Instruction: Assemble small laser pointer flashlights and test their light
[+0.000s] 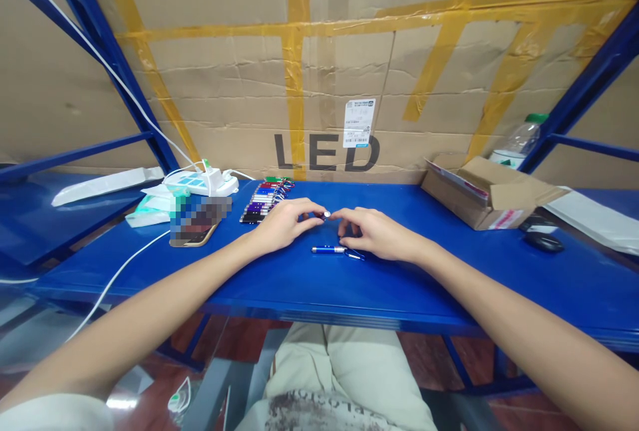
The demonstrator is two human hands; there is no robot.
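Note:
Above the middle of the blue table, my left hand (287, 223) pinches a small round silvery piece (327, 215) between thumb and fingertips; it is too small to name for sure. My right hand (372, 233) faces it from the other side. Its index fingertip reaches to the edge of the round piece, while the thumb stays apart and the other fingers are loosely bent. Just below the hands, a blue metal penlight (328, 250) lies flat on the table, with a clip and cord at its right end near my right thumb.
A row of colourful penlights (258, 203) lies beyond my left forearm. Left of it are a phone (192, 235), a tissue pack (150, 211) and a white power strip (200, 181). An open cardboard box (479, 195) and a black mouse (544, 241) sit to the right.

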